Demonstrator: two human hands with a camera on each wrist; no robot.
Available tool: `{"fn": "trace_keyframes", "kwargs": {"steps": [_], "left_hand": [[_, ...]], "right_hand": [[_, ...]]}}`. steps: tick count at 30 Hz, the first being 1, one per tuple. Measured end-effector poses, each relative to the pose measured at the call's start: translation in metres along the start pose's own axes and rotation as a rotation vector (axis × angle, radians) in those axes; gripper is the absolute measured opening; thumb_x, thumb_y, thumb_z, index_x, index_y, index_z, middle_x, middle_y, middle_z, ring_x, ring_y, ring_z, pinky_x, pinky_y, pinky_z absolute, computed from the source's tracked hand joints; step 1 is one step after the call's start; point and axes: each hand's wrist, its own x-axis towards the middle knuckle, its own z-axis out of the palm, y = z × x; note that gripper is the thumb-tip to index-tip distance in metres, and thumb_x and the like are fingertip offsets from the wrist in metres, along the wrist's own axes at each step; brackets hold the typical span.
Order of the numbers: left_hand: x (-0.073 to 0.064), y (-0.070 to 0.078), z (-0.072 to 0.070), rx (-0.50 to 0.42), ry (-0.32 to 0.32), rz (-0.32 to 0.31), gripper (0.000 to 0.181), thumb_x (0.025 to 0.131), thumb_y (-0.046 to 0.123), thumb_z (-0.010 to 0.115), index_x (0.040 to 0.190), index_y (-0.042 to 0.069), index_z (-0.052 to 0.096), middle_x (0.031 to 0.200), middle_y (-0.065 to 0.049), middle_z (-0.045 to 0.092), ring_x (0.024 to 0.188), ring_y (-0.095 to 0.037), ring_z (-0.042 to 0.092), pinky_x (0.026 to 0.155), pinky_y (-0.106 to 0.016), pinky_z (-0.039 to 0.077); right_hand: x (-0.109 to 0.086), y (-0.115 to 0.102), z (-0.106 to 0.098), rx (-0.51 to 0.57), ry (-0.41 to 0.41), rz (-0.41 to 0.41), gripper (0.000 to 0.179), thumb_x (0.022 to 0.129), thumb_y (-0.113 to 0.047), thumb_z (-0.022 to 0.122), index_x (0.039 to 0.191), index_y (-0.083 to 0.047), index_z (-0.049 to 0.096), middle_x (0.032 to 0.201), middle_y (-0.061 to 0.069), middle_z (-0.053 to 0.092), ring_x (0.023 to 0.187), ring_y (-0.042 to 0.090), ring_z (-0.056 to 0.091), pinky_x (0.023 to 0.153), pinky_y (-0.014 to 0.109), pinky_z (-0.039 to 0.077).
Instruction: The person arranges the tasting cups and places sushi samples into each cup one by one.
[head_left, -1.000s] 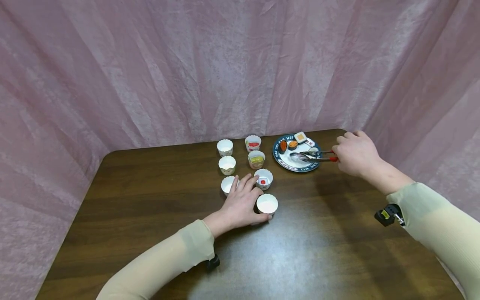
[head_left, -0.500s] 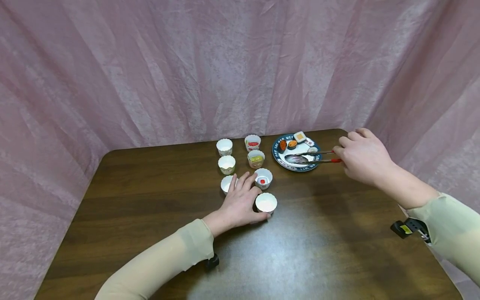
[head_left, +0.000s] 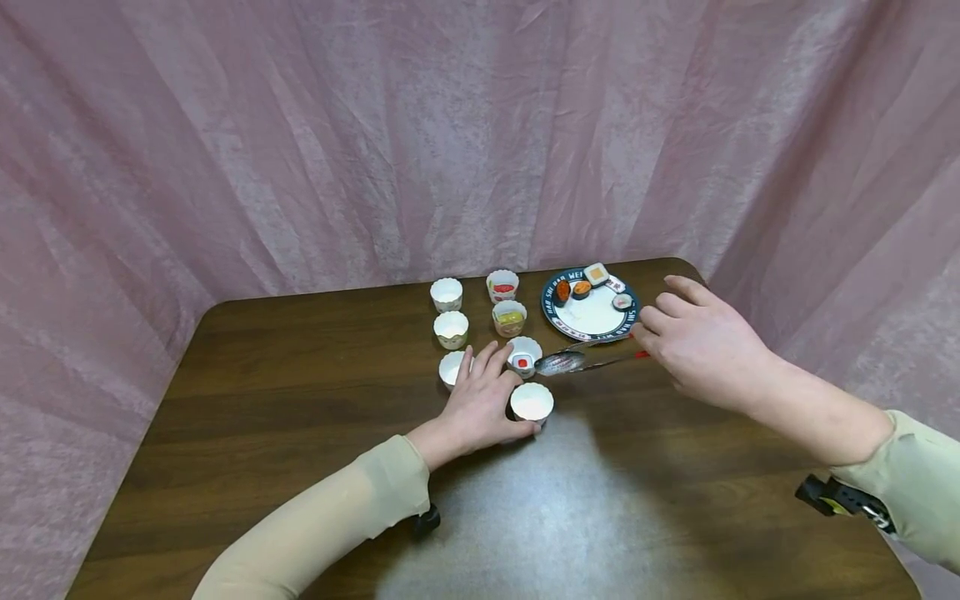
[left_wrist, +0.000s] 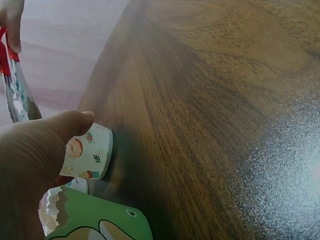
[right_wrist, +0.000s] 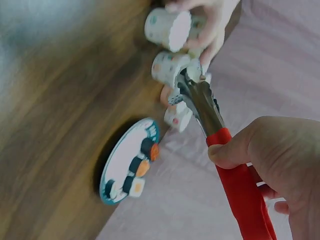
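Observation:
My left hand [head_left: 483, 408] arches over the front of two columns of paper baking cups, thumb and forefinger round the front right cup [head_left: 532, 402]. In the left wrist view the thumb lies against this cup's patterned side [left_wrist: 92, 155], beside a green cup [left_wrist: 107, 217]. My right hand [head_left: 701, 342] grips red-handled metal tongs [head_left: 562, 362], the tips at the rim of the cup with a red-centred white piece [head_left: 523, 360]. I cannot tell whether the tips hold anything. Right of the cups, a blue-rimmed plate [head_left: 592, 321] carries several toy sushi pieces [head_left: 581, 289].
Further back in the right column stand a cup with a yellow piece [head_left: 510, 319] and a cup with a red-topped piece [head_left: 502, 286]. White-lined cups [head_left: 451, 329] form the left column. A pink curtain [head_left: 480, 133] hangs behind the wooden table [head_left: 315, 392].
The right hand has brought the tongs from over the plate leftward and nearer, to the cup with the red-centred piece. The left hand stays where it was.

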Motion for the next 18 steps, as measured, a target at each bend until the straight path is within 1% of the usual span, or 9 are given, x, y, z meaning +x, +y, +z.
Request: {"fn": "trace_keyframes", "kwargs": {"steps": [2, 5, 8, 13, 16, 18], "left_hand": [[0.0, 0.0, 0.0, -0.006, -0.001, -0.001, 0.064, 0.076, 0.074, 0.074, 0.114, 0.022, 0.07, 0.166, -0.008, 0.027, 0.153, -0.034, 0.018, 0.122, -0.06, 0.006], [0.0, 0.001, 0.0, -0.009, -0.001, -0.001, 0.064, 0.076, 0.074, 0.074, 0.114, 0.022, 0.071, 0.166, -0.008, 0.027, 0.153, -0.034, 0.018, 0.122, -0.06, 0.006], [0.001, 0.001, 0.001, -0.008, -0.005, -0.002, 0.064, 0.076, 0.074, 0.074, 0.114, 0.023, 0.071, 0.166, -0.008, 0.026, 0.153, -0.034, 0.017, 0.122, -0.06, 0.005], [0.002, 0.001, 0.002, -0.013, -0.007, -0.003, 0.064, 0.076, 0.074, 0.074, 0.114, 0.023, 0.07, 0.166, -0.008, 0.025, 0.153, -0.033, 0.017, 0.122, -0.06, 0.005], [0.002, 0.001, 0.002, -0.018, -0.006, -0.003, 0.064, 0.076, 0.074, 0.074, 0.113, 0.022, 0.07, 0.166, -0.009, 0.025, 0.153, -0.033, 0.016, 0.122, -0.06, 0.005], [0.003, 0.002, 0.002, -0.019, -0.006, -0.002, 0.063, 0.076, 0.073, 0.074, 0.113, 0.022, 0.07, 0.166, -0.009, 0.026, 0.153, -0.033, 0.016, 0.121, -0.061, 0.005]], "right_hand": [[0.004, -0.006, -0.004, -0.021, -0.004, -0.029, 0.025, 0.072, -0.001, 0.082, 0.095, 0.0, 0.071, 0.085, 0.009, 0.062, 0.086, 0.033, 0.058, 0.11, 0.058, 0.037], [0.01, -0.015, -0.008, -0.057, -0.024, -0.072, 0.022, 0.077, -0.001, 0.083, 0.095, 0.001, 0.071, 0.088, 0.009, 0.063, 0.088, 0.032, 0.058, 0.113, 0.056, 0.036], [0.014, -0.023, -0.011, -0.091, -0.055, -0.116, 0.019, 0.078, 0.002, 0.079, 0.094, -0.001, 0.07, 0.086, 0.008, 0.058, 0.09, 0.032, 0.057, 0.114, 0.054, 0.035], [0.025, -0.032, -0.015, -0.16, -0.088, -0.182, 0.018, 0.079, 0.005, 0.071, 0.095, 0.0, 0.069, 0.081, 0.007, 0.047, 0.086, 0.03, 0.053, 0.117, 0.053, 0.031], [0.032, -0.037, -0.017, -0.209, -0.098, -0.22, 0.015, 0.081, 0.003, 0.07, 0.096, 0.001, 0.069, 0.082, 0.008, 0.047, 0.084, 0.03, 0.05, 0.118, 0.054, 0.029], [0.037, -0.041, -0.017, -0.232, -0.102, -0.242, 0.014, 0.083, 0.001, 0.071, 0.097, 0.0, 0.07, 0.084, 0.008, 0.05, 0.085, 0.03, 0.05, 0.118, 0.054, 0.029]]}}
